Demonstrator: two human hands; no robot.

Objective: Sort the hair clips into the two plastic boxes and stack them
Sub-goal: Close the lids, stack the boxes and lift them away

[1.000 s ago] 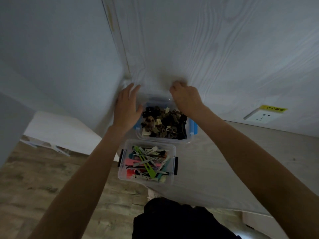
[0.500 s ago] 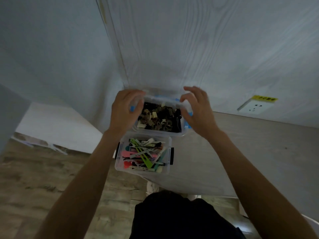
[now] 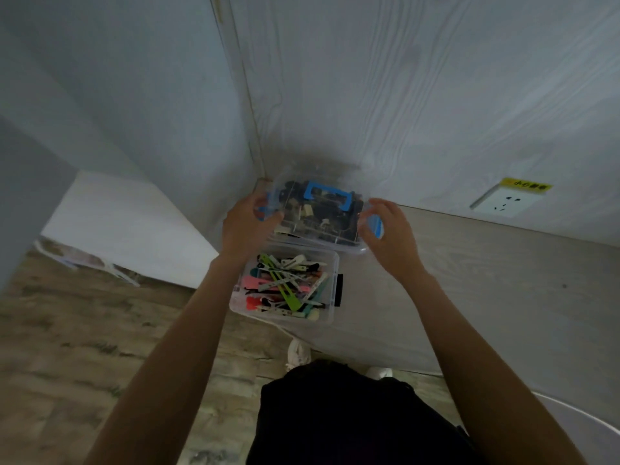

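Head view, the only one. Two clear boxes on the table [image 3: 469,280], in the middle of the frame, close to the wall corner.

Far box [image 3: 322,213]: full of dark clips [image 3: 335,218], closed with a clear lid [image 3: 313,182] that carries a blue handle [image 3: 330,198]. Near box [image 3: 285,283]: just below it in the frame, touching or almost touching, open on top, no lid seen, full of coloured clips [image 3: 288,285]. Black latch [image 3: 339,290] on its right side.

Left hand [image 3: 246,223]: at the left end of the far box, fingers curled round the blue clasp [image 3: 263,209] there, seemingly pressing it; a firm grip cannot be told for sure. Right hand [image 3: 385,229]: at the right end, fingers spread and bent, beside the other blue clasp [image 3: 377,226], near it but probably not closed on it.

Judgement: sorting looks finished, far box being latched shut. Long axis of the far box from left to right in the frame, one hand at each short end, so both equally near; good for lifting with two hands. Near box directly below in the frame, towards the body, with the same axis. For stacking, probably a lid needed on the near box first, otherwise a box set on top may sit on the clips. Where that lid is, not visible.
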